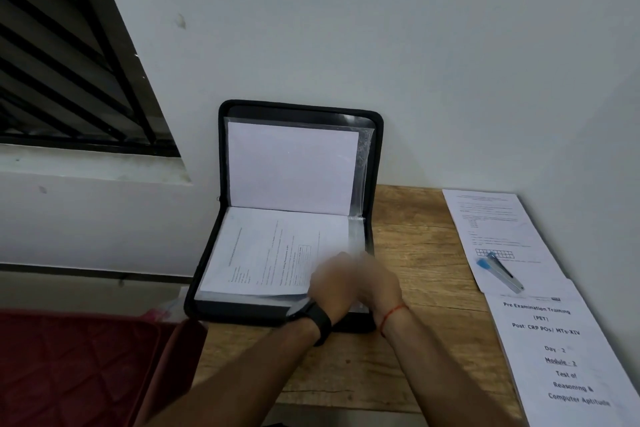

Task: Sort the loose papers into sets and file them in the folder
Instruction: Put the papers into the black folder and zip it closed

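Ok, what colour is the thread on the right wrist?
Red thread, best seen in the head view.

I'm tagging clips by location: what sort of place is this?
Probably a study corner in a home: a small wooden desk against a plain wall, exam-training papers beside an open zip folder, and a red quilted bedcover alongside.

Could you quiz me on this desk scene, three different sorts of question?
1. True or false: the black folder is zipped shut.
2. What lies on the far sheet at the right? A) stapler B) mug C) phone
3. Which wrist bears the dark band?

Key: 1 false, it stands open against the wall; 2 A; 3 the left hand, beside the right hand.
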